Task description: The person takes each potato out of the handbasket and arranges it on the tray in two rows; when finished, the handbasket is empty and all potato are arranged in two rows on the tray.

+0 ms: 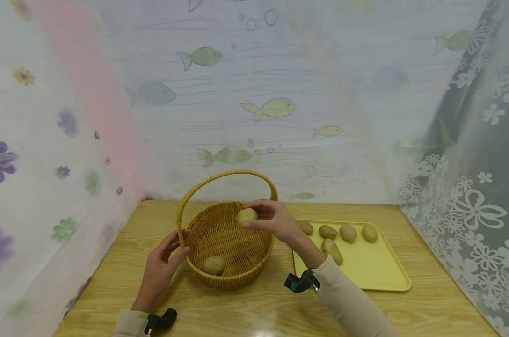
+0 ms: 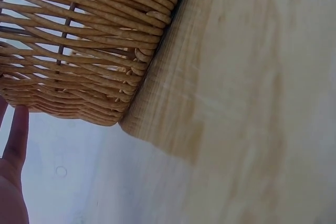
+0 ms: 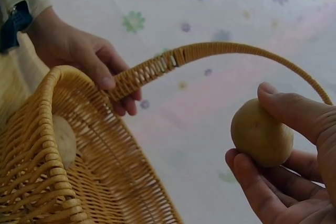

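A woven wicker basket (image 1: 237, 279) with a tall arched handle (image 1: 233, 173) stands on the wooden table. At the foot of that handle my left hand (image 1: 163, 262) grips the basket's left side, thumb inside and fingers outside, as the right wrist view shows. My right hand (image 1: 275, 220) pinches a potato (image 1: 247, 216) between thumb and fingers, over the right part of the basket. Inside, near the front left wall, lies another potato (image 1: 213, 265). In the left wrist view, fingers (image 2: 18, 135) touch the basket's weave (image 2: 79, 40).
To the right of the basket, a yellow tray (image 1: 376, 271) holds several potatoes (image 1: 348, 233), most in a row along its far edge. Thin curtains (image 1: 271, 140) printed with fish and flowers hang behind and on both sides of the table (image 1: 221, 313).
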The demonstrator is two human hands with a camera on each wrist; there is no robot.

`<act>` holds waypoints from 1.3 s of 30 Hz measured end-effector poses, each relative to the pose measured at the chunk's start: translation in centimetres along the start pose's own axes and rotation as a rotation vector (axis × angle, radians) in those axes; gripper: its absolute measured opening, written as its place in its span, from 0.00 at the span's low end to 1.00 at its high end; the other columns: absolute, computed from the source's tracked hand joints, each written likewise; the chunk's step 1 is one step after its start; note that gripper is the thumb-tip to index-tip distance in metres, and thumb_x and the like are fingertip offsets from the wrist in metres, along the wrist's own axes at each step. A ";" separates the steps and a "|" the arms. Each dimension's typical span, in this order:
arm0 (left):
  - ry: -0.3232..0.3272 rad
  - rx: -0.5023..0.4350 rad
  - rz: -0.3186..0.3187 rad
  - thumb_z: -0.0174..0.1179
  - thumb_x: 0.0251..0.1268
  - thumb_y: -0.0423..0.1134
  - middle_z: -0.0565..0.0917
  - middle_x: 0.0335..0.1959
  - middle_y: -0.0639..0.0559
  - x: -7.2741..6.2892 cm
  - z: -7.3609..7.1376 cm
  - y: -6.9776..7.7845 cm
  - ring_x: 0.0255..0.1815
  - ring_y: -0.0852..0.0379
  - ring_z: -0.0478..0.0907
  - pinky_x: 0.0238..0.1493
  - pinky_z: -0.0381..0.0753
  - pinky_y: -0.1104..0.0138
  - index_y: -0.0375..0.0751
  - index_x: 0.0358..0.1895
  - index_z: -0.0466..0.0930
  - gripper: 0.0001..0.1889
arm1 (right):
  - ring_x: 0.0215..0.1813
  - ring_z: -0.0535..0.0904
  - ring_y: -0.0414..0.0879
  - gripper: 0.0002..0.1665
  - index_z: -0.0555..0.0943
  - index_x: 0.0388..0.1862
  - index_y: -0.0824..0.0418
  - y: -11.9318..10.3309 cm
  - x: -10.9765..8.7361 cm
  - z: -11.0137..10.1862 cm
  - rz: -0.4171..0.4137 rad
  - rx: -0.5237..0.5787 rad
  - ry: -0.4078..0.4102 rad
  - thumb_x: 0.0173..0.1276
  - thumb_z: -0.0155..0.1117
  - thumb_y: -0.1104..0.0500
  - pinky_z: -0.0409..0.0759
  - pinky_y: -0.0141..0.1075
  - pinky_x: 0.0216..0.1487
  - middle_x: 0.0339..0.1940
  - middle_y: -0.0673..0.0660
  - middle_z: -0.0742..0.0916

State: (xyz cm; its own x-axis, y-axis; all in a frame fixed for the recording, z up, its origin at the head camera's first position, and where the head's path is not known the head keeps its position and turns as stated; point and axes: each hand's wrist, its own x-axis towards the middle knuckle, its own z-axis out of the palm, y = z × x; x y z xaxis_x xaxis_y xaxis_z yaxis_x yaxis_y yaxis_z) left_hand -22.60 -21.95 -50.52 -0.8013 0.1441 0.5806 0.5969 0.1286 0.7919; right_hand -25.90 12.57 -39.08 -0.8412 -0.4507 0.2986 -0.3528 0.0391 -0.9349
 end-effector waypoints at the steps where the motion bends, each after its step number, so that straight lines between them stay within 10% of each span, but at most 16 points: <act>1: 0.002 0.002 -0.006 0.60 0.74 0.21 0.77 0.68 0.34 0.0 0.0 0.0 0.70 0.53 0.73 0.69 0.73 0.69 0.34 0.75 0.71 0.28 | 0.54 0.86 0.55 0.27 0.83 0.62 0.64 -0.1 -0.1 -0.1 0.002 0.004 0.005 0.66 0.79 0.59 0.88 0.43 0.49 0.54 0.59 0.87; 30: 0.014 0.030 -0.033 0.62 0.75 0.25 0.78 0.69 0.38 0.0 -0.1 0.1 0.72 0.56 0.72 0.69 0.73 0.69 0.42 0.76 0.72 0.28 | 0.55 0.85 0.56 0.29 0.82 0.64 0.66 -0.8 -3.1 -3.0 0.045 0.013 0.114 0.66 0.79 0.61 0.88 0.43 0.51 0.57 0.59 0.87; 39: 0.002 0.015 0.005 0.61 0.73 0.21 0.79 0.67 0.36 0.1 -0.1 0.0 0.72 0.53 0.73 0.70 0.72 0.69 0.31 0.74 0.71 0.27 | 0.50 0.85 0.54 0.26 0.84 0.62 0.63 -0.7 -4.1 -4.1 0.046 -0.024 0.140 0.66 0.79 0.61 0.87 0.41 0.48 0.55 0.60 0.87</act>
State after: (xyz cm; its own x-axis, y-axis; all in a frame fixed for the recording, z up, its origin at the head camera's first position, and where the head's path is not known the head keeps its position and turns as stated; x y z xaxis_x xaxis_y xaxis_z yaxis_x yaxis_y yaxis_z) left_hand -22.62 -22.07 -50.43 -0.7986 0.1426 0.5847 0.6011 0.1427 0.7863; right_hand -23.87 18.02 -38.90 -0.9051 -0.3196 0.2806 -0.3206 0.0792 -0.9439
